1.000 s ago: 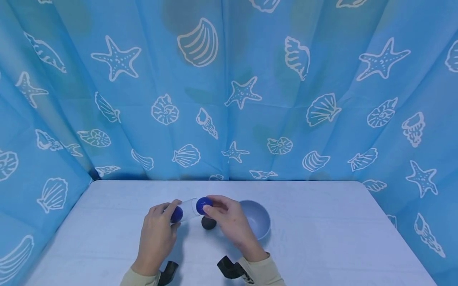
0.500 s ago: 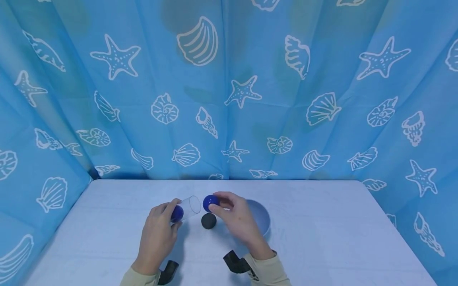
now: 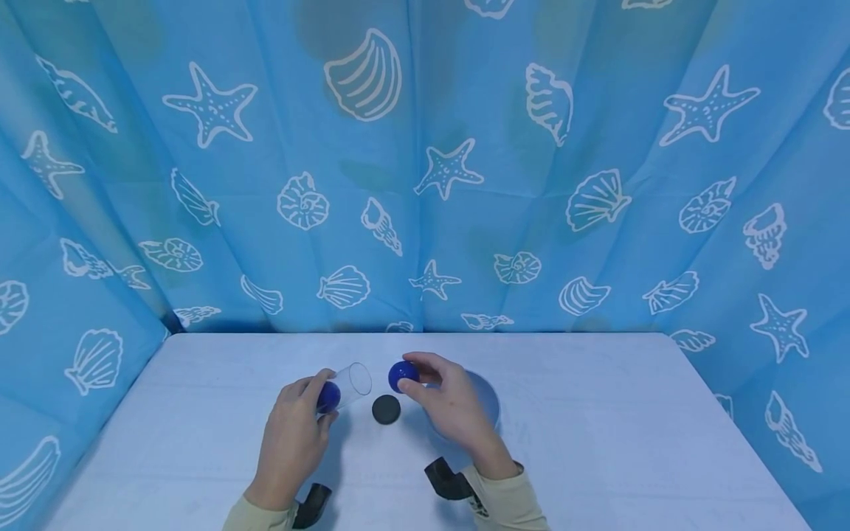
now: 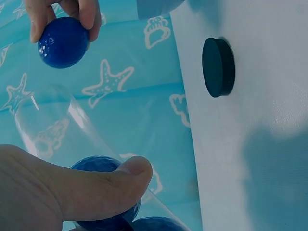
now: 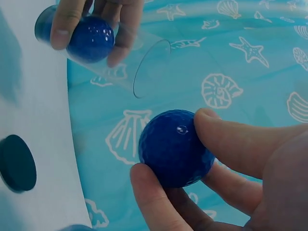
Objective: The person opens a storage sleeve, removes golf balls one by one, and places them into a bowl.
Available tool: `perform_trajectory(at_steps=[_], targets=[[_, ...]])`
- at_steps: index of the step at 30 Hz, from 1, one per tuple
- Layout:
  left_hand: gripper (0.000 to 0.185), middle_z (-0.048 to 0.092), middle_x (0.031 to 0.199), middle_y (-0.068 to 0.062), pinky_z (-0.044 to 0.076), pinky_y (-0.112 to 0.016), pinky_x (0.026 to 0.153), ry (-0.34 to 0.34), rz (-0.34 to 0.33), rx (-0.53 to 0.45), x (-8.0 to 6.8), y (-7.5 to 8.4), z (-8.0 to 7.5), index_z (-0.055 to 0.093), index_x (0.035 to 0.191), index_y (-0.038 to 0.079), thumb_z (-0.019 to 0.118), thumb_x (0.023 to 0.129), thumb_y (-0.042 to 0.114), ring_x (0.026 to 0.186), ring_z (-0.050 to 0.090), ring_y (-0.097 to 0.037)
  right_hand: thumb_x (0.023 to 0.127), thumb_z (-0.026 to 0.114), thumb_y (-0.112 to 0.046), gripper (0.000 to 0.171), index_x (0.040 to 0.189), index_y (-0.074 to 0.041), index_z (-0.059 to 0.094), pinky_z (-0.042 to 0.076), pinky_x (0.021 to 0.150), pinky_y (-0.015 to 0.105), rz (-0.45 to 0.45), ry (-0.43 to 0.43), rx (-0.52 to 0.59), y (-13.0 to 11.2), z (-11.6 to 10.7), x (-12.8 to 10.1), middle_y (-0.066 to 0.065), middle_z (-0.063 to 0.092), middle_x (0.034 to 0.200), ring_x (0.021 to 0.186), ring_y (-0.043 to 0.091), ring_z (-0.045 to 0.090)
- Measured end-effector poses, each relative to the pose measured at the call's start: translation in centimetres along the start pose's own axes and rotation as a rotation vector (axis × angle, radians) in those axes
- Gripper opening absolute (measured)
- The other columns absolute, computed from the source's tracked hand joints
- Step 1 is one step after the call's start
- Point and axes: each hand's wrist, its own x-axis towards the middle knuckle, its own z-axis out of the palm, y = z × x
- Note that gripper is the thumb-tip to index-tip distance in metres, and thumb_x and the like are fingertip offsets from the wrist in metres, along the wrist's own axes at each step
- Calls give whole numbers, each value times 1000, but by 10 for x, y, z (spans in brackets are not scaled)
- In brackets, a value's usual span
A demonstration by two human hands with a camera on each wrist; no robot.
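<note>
My left hand grips a clear plastic tube tilted with its open mouth to the right; blue balls sit inside its closed end. My right hand pinches a blue dimpled ball between thumb and fingers, just right of the tube's mouth and apart from it. That ball fills the right wrist view, with the tube behind it. A round black cap lies flat on the white table between the hands; the cap shows in the left wrist view too.
A pale blue bowl stands on the table right behind my right hand, partly hidden by it. A blue curtain with shell and starfish prints closes off the back and both sides.
My right hand has drawn the blue ball out of the tube's mouth and moved it right, toward the bowl. The black cap is now uncovered. The left hand holds still.
</note>
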Motion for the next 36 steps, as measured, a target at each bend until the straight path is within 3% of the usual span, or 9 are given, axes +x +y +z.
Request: perform_trajectory(at_steps=[10, 26, 36], targets=[[60, 64, 122, -26, 51, -59, 96, -10, -9, -8, 1, -1, -1, 61, 131, 0, 85, 77, -1, 116, 60, -44, 96, 70, -26, 39, 132, -15, 63, 51, 99, 52, 14, -5, -97, 5, -8, 1, 8, 64, 127, 120, 29, 58], [61, 64, 122, -27, 51, -57, 96, -18, -10, -7, -1, -2, 1, 59, 132, -1, 86, 77, 0, 116, 61, -44, 95, 72, -21, 40, 132, -12, 61, 54, 95, 50, 71, 30, -228, 10, -22, -1, 11, 64, 127, 118, 30, 59], [60, 63, 123, -28, 51, -57, 96, -33, -2, -27, 0, -2, 1, 58, 132, -3, 85, 78, 0, 117, 60, -45, 95, 71, -17, 39, 131, -8, 60, 54, 96, 48, 38, 74, -349, 17, -29, 2, 14, 62, 130, 114, 29, 60]])
